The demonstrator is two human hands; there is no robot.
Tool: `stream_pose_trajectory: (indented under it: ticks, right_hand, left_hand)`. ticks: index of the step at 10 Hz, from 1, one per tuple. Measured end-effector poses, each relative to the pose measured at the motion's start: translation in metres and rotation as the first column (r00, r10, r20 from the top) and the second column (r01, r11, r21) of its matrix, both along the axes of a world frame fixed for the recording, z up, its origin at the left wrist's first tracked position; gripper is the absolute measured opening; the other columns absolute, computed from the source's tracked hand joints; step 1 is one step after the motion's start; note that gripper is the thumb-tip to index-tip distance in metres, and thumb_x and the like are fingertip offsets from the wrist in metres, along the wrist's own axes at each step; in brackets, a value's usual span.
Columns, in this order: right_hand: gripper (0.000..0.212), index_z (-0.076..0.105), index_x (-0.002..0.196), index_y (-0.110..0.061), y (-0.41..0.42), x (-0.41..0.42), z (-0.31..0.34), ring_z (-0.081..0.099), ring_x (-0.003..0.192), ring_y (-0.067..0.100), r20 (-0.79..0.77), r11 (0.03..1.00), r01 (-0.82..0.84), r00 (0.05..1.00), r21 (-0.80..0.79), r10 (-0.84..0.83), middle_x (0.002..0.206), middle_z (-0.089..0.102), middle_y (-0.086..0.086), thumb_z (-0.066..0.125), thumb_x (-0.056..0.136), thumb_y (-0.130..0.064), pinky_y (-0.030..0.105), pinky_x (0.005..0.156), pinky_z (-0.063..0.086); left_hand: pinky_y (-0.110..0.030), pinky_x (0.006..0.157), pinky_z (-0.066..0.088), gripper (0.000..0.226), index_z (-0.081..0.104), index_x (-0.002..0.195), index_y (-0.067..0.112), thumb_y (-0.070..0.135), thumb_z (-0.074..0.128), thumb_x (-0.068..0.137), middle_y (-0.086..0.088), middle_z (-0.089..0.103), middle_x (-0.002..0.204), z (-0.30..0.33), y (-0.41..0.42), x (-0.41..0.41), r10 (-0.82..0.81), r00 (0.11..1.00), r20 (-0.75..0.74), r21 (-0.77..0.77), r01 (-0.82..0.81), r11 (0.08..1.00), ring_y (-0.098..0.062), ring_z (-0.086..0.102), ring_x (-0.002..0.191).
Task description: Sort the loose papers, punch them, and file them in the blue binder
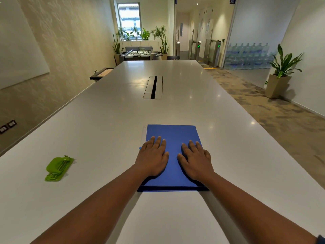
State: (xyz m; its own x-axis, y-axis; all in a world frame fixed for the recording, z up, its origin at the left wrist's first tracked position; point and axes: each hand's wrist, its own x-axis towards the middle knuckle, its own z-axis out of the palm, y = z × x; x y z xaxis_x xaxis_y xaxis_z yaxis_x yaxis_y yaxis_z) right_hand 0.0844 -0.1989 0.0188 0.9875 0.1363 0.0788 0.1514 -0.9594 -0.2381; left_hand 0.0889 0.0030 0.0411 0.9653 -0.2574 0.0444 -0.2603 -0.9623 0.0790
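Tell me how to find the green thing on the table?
Start at the long white table. Look left of the blue binder where both hands lie flat. The hole punch sits alone there, small, flat and bright green, the only green thing on the table.

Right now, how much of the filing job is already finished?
It looks nearly done: the blue binder lies closed on the table, white paper edges showing along its left side. The left hand and right hand press flat on its cover. The green hole punch sits apart, untouched. No loose papers remain visible.
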Motion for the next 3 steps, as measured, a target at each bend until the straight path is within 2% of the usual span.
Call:
stream_pose_trajectory:
  ticks: [3]
  right_hand:
    - [0.066, 0.014, 0.161, -0.027, -0.0005, 0.0011, 0.0055, -0.001, 0.157, 0.026, 0.047, 0.999, -0.016, 0.999, 0.031, 0.015, 0.17, 0.008, 0.005, 0.019, 0.103, -0.057, 0.046, 0.122, 0.01]
  left_hand:
    - [-0.041, 0.126, 0.002, 0.064, 0.003, 0.161, 0.014, 0.044, 0.018, 0.106, -0.006, -0.001, 0.17, 0.005, -0.0013, -0.003, -0.012, 0.999, 0.031, -0.099, 0.015, 0.995, -0.023, -0.006, 0.155]
